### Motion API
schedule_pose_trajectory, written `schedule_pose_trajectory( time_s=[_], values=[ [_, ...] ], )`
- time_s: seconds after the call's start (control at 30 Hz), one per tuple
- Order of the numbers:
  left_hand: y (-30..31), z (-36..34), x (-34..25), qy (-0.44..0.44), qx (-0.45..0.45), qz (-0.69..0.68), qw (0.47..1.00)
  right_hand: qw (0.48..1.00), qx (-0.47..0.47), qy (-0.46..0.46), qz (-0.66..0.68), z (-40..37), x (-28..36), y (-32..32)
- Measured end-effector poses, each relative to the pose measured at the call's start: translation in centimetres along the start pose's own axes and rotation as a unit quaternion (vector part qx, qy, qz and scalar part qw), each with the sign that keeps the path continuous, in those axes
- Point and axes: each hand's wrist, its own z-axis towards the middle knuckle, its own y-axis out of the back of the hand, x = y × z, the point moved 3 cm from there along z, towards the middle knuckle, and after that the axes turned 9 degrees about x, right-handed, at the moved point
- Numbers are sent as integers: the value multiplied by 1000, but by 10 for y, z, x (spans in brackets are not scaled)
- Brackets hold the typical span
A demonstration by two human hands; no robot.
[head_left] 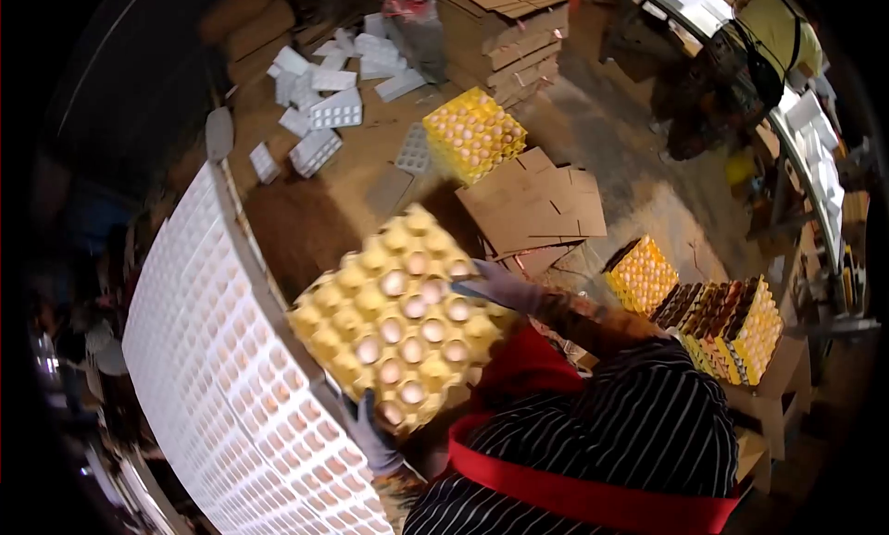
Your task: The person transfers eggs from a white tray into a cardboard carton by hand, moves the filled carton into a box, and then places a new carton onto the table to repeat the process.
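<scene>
A yellow egg tray (pixel 370 285), partly filled with eggs, is held out in front of me and tilted in the view. My left hand (pixel 375 438), in a grey glove, grips its lower edge, close to the white egg cartons. On the opposite edge my right hand (pixel 505 287), gloved too, is closed with fingers over the rim. Eggs (pixel 412 350) sit mostly in the half nearer to me; the cups toward the far left corner hold none. Beside the tray, a broad surface of white cartons (pixel 218 350) carries rows of eggs.
Stacked yellow egg trays (pixel 474 132) stand on the floor ahead, near flattened cardboard (pixel 537 202). White cartons (pixel 319 95) lie scattered farther off. More egg stacks (pixel 727 327) are at the right. Cardboard boxes (pixel 528 49) are piled behind. Another person (pixel 787 35) is at the upper right.
</scene>
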Motion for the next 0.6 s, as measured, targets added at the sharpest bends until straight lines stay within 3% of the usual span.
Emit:
schedule_pose_trajectory(
  time_s=[0.13, 0.17, 0.2, 0.23, 0.27, 0.33, 0.43, 0.47, 0.53, 0.57, 0.6],
  values=[
    [-132, 127, 65, 81, 169, 25, 982, 976, -201, -79, 2, -35, -37, 154],
    [-160, 153, 90, 142, 182, -39, 972, 967, -230, -103, 26, -45, -41, 180],
    [-190, 175, 108, 202, 192, -103, 955, 965, -251, -39, 61, -50, -59, 208],
    [-221, 195, 116, 233, 190, -85, 950, 955, -288, -59, 35, -56, -64, 234],
    [-221, 217, 136, 172, 266, 6, 948, 942, -325, -84, 6, -64, -73, 240],
    [-277, 242, 136, 259, 273, -89, 922, 927, -362, -97, 16, -75, -91, 275],
    [-334, 292, 184, 333, 319, -129, 878, 898, -426, -103, 27, -91, -123, 321],
    [-342, 316, 233, 328, 337, -113, 875, 883, -458, -96, 33, -95, -135, 334],
    [-370, 345, 273, 274, 362, -41, 890, 875, -474, -76, 65, -105, -163, 356],
    [-388, 356, 291, 286, 317, -27, 904, 859, -498, -53, 111, -107, -176, 371],
    [-403, 372, 329, 271, 363, -3, 892, 841, -517, -38, 159, -109, -186, 382]
  ],
)
